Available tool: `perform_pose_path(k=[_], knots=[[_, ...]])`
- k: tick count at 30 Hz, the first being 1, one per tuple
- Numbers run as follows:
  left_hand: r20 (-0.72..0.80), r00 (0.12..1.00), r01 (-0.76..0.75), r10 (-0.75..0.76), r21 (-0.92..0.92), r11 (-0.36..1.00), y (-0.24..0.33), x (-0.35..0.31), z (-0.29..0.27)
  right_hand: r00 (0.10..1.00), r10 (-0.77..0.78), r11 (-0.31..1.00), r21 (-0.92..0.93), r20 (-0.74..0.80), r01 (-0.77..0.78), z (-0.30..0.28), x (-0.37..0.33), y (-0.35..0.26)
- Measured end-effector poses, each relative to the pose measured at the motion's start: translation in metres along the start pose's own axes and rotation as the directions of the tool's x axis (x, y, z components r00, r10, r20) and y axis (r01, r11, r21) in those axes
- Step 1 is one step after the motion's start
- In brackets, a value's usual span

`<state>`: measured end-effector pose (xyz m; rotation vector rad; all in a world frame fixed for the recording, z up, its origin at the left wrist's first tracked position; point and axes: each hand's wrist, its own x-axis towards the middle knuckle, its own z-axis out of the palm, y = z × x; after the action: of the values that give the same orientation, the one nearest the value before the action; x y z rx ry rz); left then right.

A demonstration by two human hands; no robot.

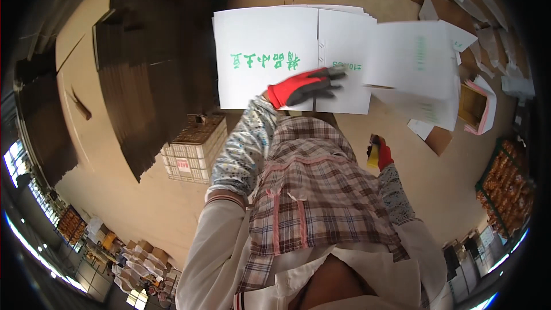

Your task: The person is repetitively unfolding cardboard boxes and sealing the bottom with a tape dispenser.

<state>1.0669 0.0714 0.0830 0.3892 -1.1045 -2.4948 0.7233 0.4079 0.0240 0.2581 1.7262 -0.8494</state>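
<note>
In the head view, a stack of flat white cardboard [261, 31] is seen ahead of the body; what carries it is hidden. At its near edge, right of the middle, the gloved left hand [307, 87] is laid palm-down, fingers apart, nothing clasped. Beyond the stack's right edge a white panel [410, 51] is raised and blurred; it could be creased if swung carelessly, and the uneven sheets could be pushed askew by sideways pressure. Lower right, a yellow object [373, 158] is clamped in the right hand's [383, 152] grip; the panel could be snagged by it. Leftward, room is narrowed by a white crate [183, 158]; more is left over the floor [430, 189] rightward.
</note>
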Motion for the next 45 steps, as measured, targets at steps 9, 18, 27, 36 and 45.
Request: perform_pose_path(k=[9, 18, 27, 36, 45], knots=[[-0.986, 0.168, 0.652, 0.022, 0.127, 0.747, -0.062, -0.162, -0.24, 0.374, -0.915, 0.28, -0.907, -0.152, 0.316, 0.149, 0.14, -0.098], [-0.97, 0.236, 0.602, -0.056, 0.1, 0.792, -0.042, -0.128, -0.158, 0.698, -0.678, 0.623, -0.686, -0.233, 0.376, 0.132, 0.191, -0.129], [-0.9, -0.072, 0.903, 0.429, 0.125, 0.412, -0.054, -0.122, -0.202, 0.652, -0.71, 0.632, -0.648, -0.264, 0.425, 0.157, 0.171, -0.108], [-0.994, -0.052, 0.81, 0.098, 0.015, 0.586, -0.036, -0.178, -0.228, 0.716, -0.65, 0.667, -0.644, -0.256, 0.375, 0.16, 0.158, -0.106], [-0.917, 0.127, 0.0, 0.379, 0.382, 0.924, 0.087, -0.186, -0.056, 0.734, -0.665, 0.69, 0.489, 0.137, 0.533, 0.088, 0.101, -0.155]])
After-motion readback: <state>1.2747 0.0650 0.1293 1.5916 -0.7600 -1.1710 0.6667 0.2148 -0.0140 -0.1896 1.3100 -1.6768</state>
